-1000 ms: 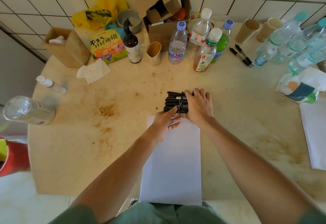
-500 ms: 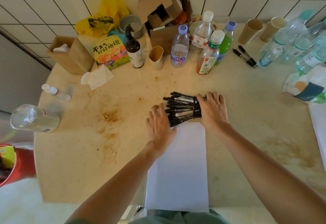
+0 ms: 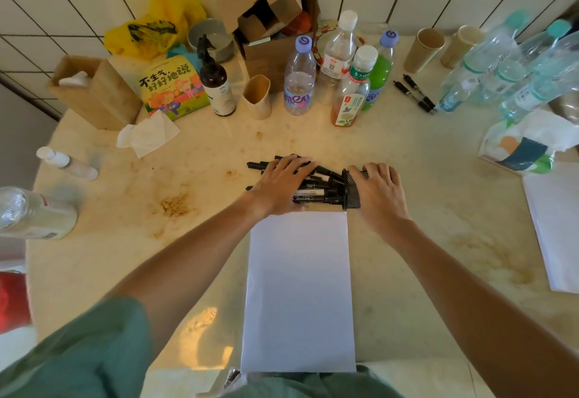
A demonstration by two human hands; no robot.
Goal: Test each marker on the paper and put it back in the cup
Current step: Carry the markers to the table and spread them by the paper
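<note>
Black mesh cup (image 3: 351,191) lies on its side on the table (image 3: 131,241), just beyond the far edge of the white paper (image 3: 299,291), mouth facing the person's left. Black markers (image 3: 316,189) spill out of the mouth in a loose fan across the tabletop; their rear ends are inside the cup. Right hand (image 3: 377,192) lies over the cup from above, fingers curved down around its body, gripping it. Left hand (image 3: 277,186) rests flat on the spilled markers, fingers straight and spread, palm down, not curled round any single marker. Paper lies lengthwise in front of the person, blank, near edge at the table's edge; no hand touches it that I can tell. Far side of table: several plastic bottles (image 3: 299,81) in a cluster, a dark pump bottle (image 3: 217,84), an upright paper cup (image 3: 258,97), a cardboard box (image 3: 269,12), a colourful book (image 3: 172,87), a crumpled tissue (image 3: 147,134). Two black pens (image 3: 415,93) lie apart to the right of the bottles, beside two more paper cups (image 3: 423,50). Second sheet (image 3: 554,228) at the right edge.
</note>
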